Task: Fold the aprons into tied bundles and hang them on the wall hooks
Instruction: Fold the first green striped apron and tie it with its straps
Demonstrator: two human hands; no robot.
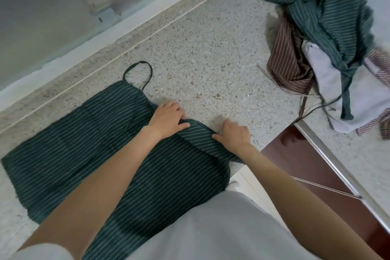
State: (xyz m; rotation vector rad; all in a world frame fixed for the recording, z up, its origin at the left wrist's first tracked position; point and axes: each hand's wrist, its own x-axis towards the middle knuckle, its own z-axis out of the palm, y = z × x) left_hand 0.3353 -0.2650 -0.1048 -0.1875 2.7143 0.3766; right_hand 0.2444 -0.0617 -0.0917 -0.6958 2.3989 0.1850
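both hands, left point(168, 117) and right point(235, 133), pinch a fold of the green apron point(69, 143) on the counter point(211, 59), left of the pile point(329, 48).

A kitchen, most likely in a home. A speckled granite countertop point(211, 53) fills the view and turns a corner on the right. Along its far edge runs a white-framed sliding window with frosted glass point(52, 6). Below the counter on the right, a glossy dark red cabinet door point(306, 167) shows.
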